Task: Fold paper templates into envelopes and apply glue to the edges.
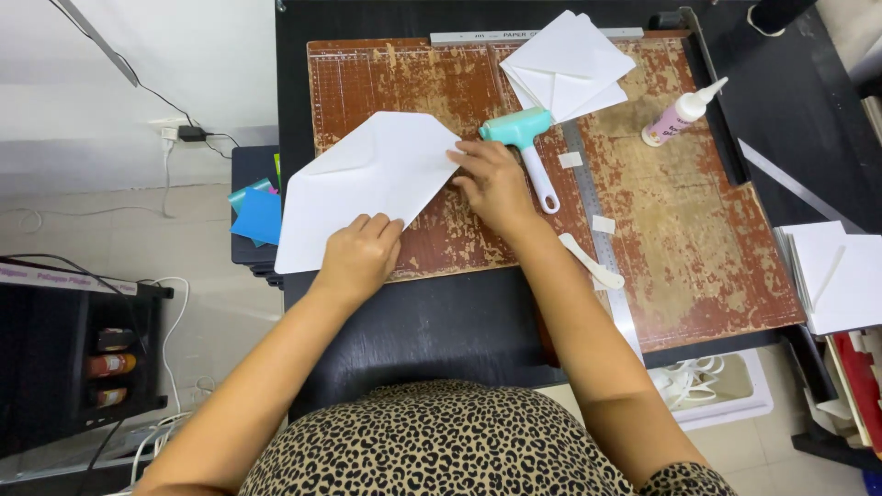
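Left hand [358,257] at envelope [367,184] edge

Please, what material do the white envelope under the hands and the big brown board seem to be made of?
The envelope looks like matte white paper: thin, flat, with sharp fold creases. The board seems to be wood or fibreboard with a brown printed grid; the coating is worn off in pale patches.

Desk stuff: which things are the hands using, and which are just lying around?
In use: white folded paper, pressed by left hand and right hand, on the worn cutting board.
Lying about: teal roller, glue bottle, paper stack, metal ruler.
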